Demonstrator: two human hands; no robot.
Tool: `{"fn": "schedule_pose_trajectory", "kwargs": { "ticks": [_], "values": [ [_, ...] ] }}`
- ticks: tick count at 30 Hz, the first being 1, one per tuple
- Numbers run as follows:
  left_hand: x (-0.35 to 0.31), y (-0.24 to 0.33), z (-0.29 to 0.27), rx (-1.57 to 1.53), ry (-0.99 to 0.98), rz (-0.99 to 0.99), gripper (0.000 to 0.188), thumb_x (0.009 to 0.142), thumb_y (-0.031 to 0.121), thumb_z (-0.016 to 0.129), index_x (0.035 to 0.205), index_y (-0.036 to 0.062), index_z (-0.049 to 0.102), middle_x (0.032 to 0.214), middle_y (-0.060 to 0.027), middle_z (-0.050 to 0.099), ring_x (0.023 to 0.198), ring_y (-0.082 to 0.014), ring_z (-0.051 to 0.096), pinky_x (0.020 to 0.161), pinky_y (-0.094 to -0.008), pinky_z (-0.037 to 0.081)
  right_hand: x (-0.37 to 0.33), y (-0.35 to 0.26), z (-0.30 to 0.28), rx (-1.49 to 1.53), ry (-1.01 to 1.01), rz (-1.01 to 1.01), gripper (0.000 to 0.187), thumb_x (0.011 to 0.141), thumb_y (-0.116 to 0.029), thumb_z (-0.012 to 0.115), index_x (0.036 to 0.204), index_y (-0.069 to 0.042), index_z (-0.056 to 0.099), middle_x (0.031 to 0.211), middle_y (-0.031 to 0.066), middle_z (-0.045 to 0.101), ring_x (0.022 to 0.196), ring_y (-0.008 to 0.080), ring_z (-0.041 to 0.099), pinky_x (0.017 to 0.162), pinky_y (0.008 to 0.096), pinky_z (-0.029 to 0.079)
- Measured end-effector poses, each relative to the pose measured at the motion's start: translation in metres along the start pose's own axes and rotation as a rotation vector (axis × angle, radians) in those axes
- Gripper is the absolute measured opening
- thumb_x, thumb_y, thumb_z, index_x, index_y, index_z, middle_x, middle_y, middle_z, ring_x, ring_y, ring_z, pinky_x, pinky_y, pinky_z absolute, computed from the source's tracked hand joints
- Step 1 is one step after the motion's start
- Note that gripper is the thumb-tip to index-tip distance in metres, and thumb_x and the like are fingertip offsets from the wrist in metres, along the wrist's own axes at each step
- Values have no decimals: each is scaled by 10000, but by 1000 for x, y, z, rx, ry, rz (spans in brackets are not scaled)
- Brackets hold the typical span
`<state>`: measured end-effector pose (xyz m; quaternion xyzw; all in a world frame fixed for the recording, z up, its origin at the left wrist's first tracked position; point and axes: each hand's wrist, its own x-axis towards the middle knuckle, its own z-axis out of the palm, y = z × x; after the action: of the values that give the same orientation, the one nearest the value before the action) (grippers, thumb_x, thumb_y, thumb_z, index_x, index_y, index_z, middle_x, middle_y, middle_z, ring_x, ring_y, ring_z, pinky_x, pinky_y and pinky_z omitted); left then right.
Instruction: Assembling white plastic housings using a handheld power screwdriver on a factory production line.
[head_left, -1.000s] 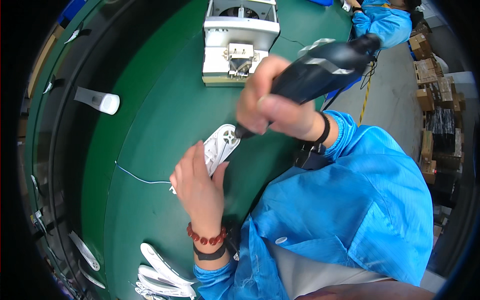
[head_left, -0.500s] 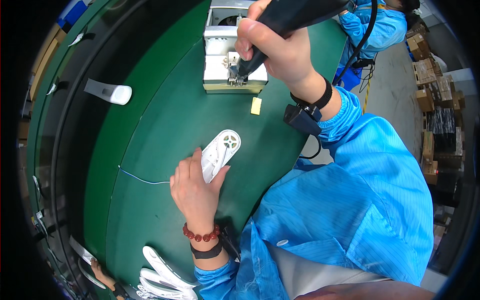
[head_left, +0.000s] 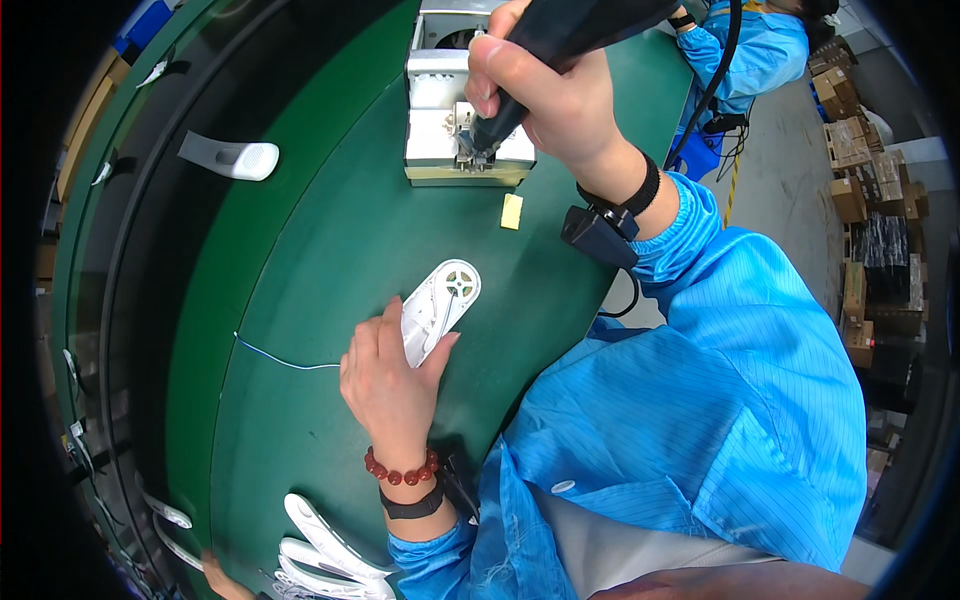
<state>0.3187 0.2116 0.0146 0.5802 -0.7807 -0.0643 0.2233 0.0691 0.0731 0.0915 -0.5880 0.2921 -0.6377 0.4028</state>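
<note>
My right hand (head_left: 565, 100) is wrapped round a black electric screwdriver (head_left: 590, 35). The driver points down, its tip at the front of a white and grey screw feeder (head_left: 432, 150); whether a screw sits on the bit is too small to tell. On the green table, my left hand (head_left: 390, 375) grips a long white plastic housing (head_left: 440, 308) between thumb and fingers. A round spoked opening shows at the housing's far end, and a thin wire lies along its inside. From beside my left hand a blue-white cable (head_left: 285, 361) runs out to the left.
A small yellow block (head_left: 511, 211) lies in front of the feeder. Several white housings (head_left: 325, 535) are piled at the lower left, near another person's hand (head_left: 225, 580). Another white part (head_left: 250, 160) lies on the belt at left. A co-worker in blue (head_left: 745, 60) sits at upper right.
The white part on the left belt has moved up and to the right. The other person's hand at lower left has shifted down. My right hand has moved slightly left; my left stays put.
</note>
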Motion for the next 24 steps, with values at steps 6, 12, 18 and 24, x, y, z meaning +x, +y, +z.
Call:
{"fn": "schedule_pose_trajectory", "kwargs": {
  "ticks": [6,12,18,24],
  "values": [
    [-2,-2,-3,-11,4,0,635,694,370,886,1216,71,683,1016,-82,658,899,-294,655,781,-394,521,1,-3,8,29,-37,116,104,954,-61,654,890,-28,579,692,29,609,597,113,601,562,261,483],
    [5,2,-3,-32,1,8,618,698,361,885,1198,60,682,999,-88,653,891,-299,656,770,-395,525,-31,5,14,166,-190,151,90,962,-41,584,1010,-30,509,681,95,600,560,167,557,550,336,460],
    [0,-4,1,-30,14,19,614,699,384,877,1185,64,678,981,-74,638,881,-284,653,746,-397,513,-70,-2,53,284,-393,149,193,972,-54,621,1022,-22,437,708,104,598,577,140,562,556,301,480],
    [0,-5,3,-34,1,24,626,692,404,871,1187,75,676,975,-48,632,858,-255,656,727,-386,503,-78,6,69,334,-427,198,183,947,10,598,1019,-17,432,720,92,598,602,124,571,567,291,489]
  ]
}}
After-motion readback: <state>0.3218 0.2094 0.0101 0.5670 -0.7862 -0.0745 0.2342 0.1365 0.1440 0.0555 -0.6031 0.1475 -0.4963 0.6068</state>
